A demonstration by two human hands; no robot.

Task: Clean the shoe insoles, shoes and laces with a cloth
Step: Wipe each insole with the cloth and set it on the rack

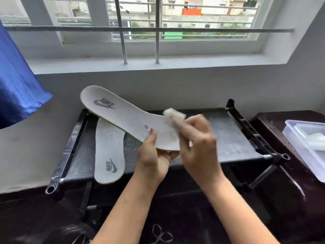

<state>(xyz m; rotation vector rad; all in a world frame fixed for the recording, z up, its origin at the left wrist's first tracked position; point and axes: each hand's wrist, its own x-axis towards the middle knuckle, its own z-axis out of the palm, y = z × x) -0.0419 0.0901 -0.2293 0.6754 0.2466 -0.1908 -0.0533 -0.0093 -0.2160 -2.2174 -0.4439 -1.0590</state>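
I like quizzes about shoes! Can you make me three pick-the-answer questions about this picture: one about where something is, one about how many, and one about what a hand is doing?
1. Where does the second insole lie?
A. On the dark rack top
B. On the window sill
C. In the plastic box

2. How many insoles show?
A. One
B. Two
C. Four

3. What is the left hand doing?
A. Resting flat and empty
B. Holding up an insole
C. Gripping a window bar

Answers:
1 A: it lies flat on the rack, partly under the raised insole.
2 B: one is raised, one is lying down.
3 B: its thumb is on the insole's top and its fingers are beneath, while the right hand presses a white cloth on it.
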